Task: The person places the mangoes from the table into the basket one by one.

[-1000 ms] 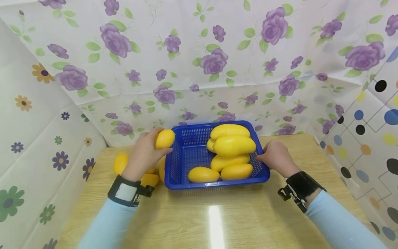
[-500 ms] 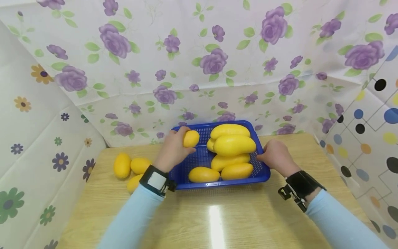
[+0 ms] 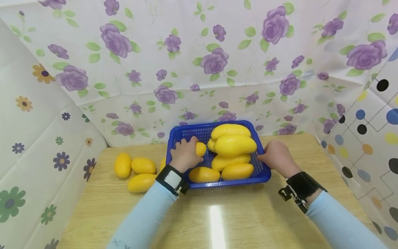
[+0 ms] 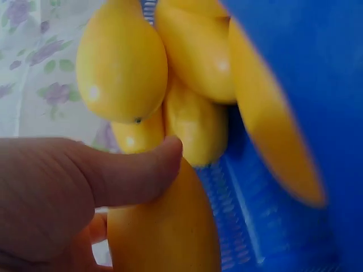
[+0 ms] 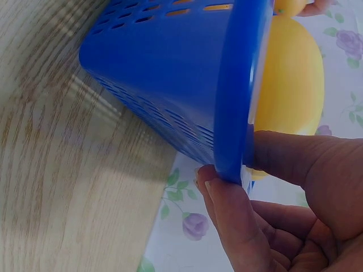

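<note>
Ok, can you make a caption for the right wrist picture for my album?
A right hand pinches a blue basket by its rim, yellow fruit inside, wooden tabletop below.

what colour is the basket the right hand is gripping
The basket is a deep, plain blue; it shows best in the head view.

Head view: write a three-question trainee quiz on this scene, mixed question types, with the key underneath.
1. On which side of the blue basket, as the person sees it, do the loose fruits lie on the table? A) right B) left C) near side
2. True or false: the left grip holds a yellow fruit.
3. Which part of the blue basket does the right grip hold?

Key: 1. B. 2. True. 3. The rim, at the right end.
</note>
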The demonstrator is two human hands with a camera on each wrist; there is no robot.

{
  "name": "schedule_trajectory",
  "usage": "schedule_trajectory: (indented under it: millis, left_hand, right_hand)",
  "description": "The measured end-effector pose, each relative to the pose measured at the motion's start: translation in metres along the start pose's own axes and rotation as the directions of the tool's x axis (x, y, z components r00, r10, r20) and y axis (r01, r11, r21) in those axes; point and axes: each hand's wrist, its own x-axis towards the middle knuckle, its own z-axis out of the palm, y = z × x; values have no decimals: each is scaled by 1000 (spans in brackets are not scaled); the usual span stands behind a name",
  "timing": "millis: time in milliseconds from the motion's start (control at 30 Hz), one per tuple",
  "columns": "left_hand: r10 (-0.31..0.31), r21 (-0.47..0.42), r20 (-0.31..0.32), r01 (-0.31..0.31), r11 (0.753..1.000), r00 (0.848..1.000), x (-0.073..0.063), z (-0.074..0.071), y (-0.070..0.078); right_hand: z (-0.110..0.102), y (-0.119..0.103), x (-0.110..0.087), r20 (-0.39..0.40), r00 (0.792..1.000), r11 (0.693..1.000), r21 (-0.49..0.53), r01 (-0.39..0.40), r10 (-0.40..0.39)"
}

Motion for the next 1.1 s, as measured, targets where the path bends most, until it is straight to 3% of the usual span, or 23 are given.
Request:
schedule_trajectory:
  millis: [300, 567, 833, 1100]
  left_hand:
    - [-22, -30, 117, 25, 999, 993, 5, 8, 7]
    - [-55, -85, 281, 82, 993, 958, 8, 13, 3]
    - [-35, -107, 300, 70, 992, 953, 11, 19, 0]
    - [-24, -97, 369, 65, 993, 929, 12, 21, -2]
  right_hand:
    - [2, 0, 0, -1, 1000, 1000, 0, -2, 2]
    - [1, -1, 0, -15, 1000, 1000, -13, 9, -9]
    - [0, 0, -1, -14, 1000, 1000, -11, 14, -14]
    - [0, -1, -1, -8, 1000, 1000, -17, 3, -3]
